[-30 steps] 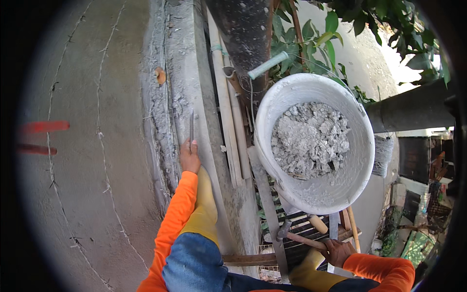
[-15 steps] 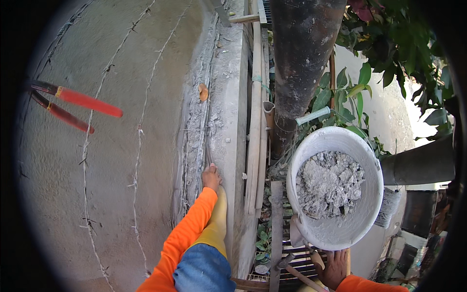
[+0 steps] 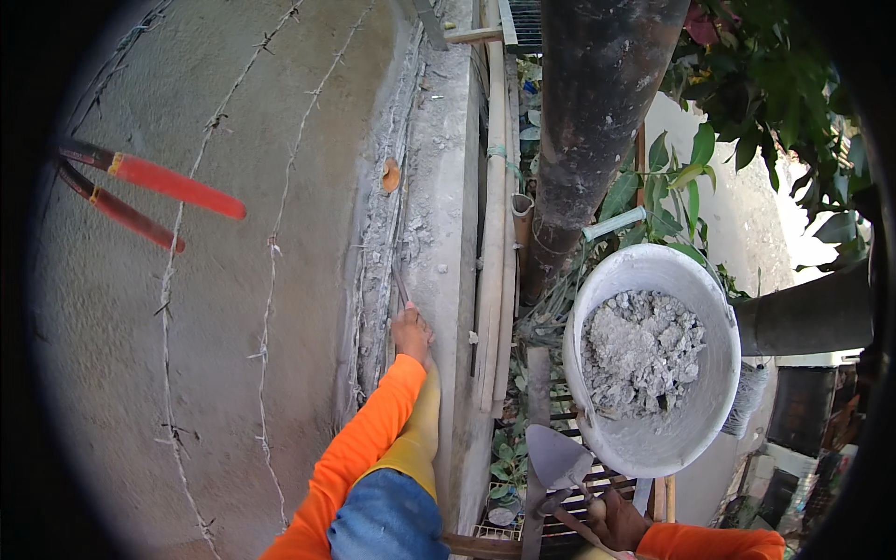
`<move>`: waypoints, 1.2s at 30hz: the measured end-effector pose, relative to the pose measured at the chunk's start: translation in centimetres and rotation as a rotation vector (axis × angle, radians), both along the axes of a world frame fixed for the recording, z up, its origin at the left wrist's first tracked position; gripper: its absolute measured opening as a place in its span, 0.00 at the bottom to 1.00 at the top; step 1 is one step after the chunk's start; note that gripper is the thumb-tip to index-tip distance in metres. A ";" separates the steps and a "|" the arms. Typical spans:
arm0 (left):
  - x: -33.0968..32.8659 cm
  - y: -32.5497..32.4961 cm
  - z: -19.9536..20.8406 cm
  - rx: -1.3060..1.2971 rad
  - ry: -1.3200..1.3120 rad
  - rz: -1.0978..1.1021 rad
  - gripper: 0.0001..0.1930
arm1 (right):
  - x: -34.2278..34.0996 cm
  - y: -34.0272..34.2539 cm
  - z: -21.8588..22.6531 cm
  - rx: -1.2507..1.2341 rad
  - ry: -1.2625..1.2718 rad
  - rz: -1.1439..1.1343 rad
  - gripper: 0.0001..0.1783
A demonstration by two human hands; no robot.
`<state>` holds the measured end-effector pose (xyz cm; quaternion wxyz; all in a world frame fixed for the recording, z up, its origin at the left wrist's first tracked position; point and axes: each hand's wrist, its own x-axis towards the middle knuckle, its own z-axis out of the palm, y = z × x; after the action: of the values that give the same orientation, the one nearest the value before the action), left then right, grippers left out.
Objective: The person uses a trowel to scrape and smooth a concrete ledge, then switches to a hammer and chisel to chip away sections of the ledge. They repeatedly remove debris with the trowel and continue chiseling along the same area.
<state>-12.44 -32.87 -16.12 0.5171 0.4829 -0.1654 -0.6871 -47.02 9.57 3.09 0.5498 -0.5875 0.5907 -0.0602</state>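
Note:
My left hand is closed low against the concrete ledge, around a thin metal rod. The rod's tip lies along a rough groove of broken mortar at the wall's foot. My right hand is closed on the handle of a trowel, at the lower right. The trowel's grey pointed blade is tilted up beside the bucket. Beneath it lies a hammer, its handle passing by my right hand. A whitish bucket holds grey mortar rubble.
Barbed wire runs along the wall at left, with red-handled pliers hanging there. Bamboo poles follow the ledge. A thick dark post rises at the top, leaves at right. Slats lie under the bucket.
My right hand has shifted left from beside the bucket onto the trowel, whose blade now shows fully. My left hand has moved slightly, with more of the rod visible.

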 end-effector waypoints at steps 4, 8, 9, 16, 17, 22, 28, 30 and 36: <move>-0.9 0.6 1.7 0.053 0.099 -0.001 0.12 | 4.7 -3.6 2.4 0.050 -0.303 -0.272 0.27; -1.2 1.5 3.4 0.144 -0.065 -0.078 0.13 | 11.0 -11.2 1.8 0.064 -0.422 -0.594 0.28; -1.1 1.9 3.4 0.231 -0.143 -0.099 0.14 | 12.9 -13.3 1.2 0.074 -0.428 -0.670 0.27; 0.7 1.9 0.7 0.041 0.024 0.050 0.16 | 19.4 -27.5 -5.0 -0.039 -0.415 -0.941 0.21; 0.7 1.7 0.8 0.005 -0.045 0.051 0.16 | 19.2 -28.7 -5.7 0.008 -0.423 -0.942 0.20; 0.5 1.6 3.6 -0.047 -0.387 0.120 0.16 | 18.6 -34.1 -8.8 0.032 -0.481 -0.864 0.21; -0.3 1.6 6.6 -0.100 -0.429 0.174 0.18 | 20.7 -38.0 -11.8 -0.004 -0.461 -0.556 0.26; -0.3 1.6 7.1 -0.122 -0.430 0.184 0.18 | 21.5 -39.0 -12.3 0.006 -0.479 -0.510 0.26; 0.2 1.7 7.2 -0.160 -0.471 0.146 0.18 | 22.6 -39.0 -12.3 0.020 -0.369 -0.509 0.28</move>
<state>-12.24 -31.21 -8.90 0.5490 0.5981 -0.2997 -0.5011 -24.39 -29.42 -9.26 0.6207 -0.3945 0.6097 -0.2955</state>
